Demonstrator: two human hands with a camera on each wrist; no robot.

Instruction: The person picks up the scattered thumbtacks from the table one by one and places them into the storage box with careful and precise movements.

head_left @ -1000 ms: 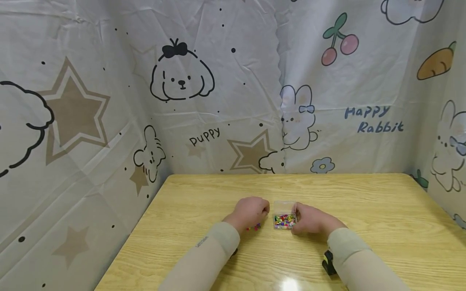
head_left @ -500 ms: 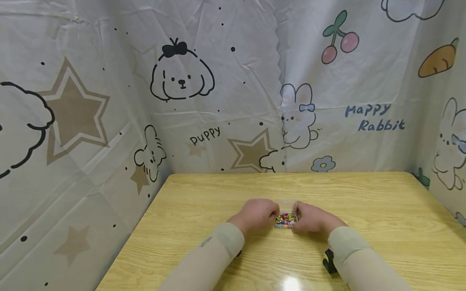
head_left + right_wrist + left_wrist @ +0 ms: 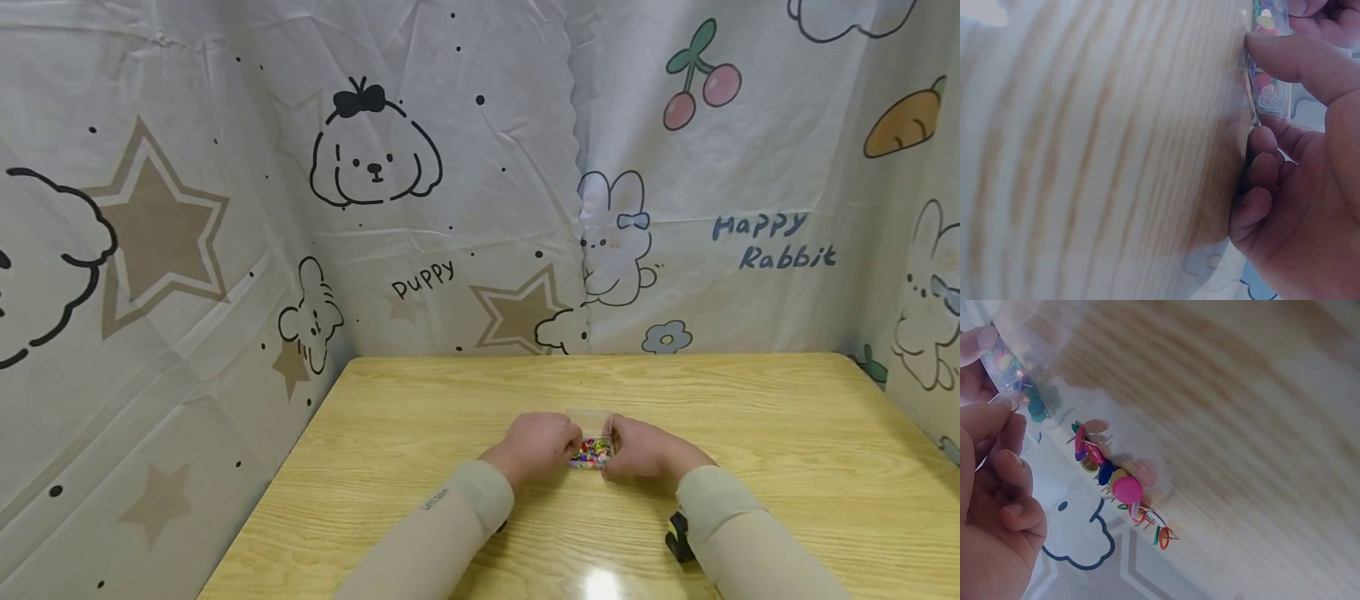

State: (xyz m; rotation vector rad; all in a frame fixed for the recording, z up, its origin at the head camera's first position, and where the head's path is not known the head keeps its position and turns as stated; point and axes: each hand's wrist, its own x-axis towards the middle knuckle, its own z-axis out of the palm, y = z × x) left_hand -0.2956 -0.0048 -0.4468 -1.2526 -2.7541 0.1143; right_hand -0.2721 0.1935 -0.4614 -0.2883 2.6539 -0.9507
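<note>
A small clear plastic box of colourful thumbtacks stands on the table with its lid raised at the back. My right hand grips the box's right side, the thumb at its near wall. My left hand is at the box's left side, fingers curled and fingertips over the tacks. Whether it pinches a tack I cannot tell. In the left wrist view, a row of loose thumbtacks lies on the table beside the left hand; in the head view that hand and forearm hide them.
The light wood table reaches to a printed curtain at the back and sides. Dark straps show under the right sleeve. A bright light reflection lies on the front of the tabletop.
My left hand has moved right, from beside the loose thumbtacks to the box, and now covers its left edge. My right hand keeps its grip on the box.
</note>
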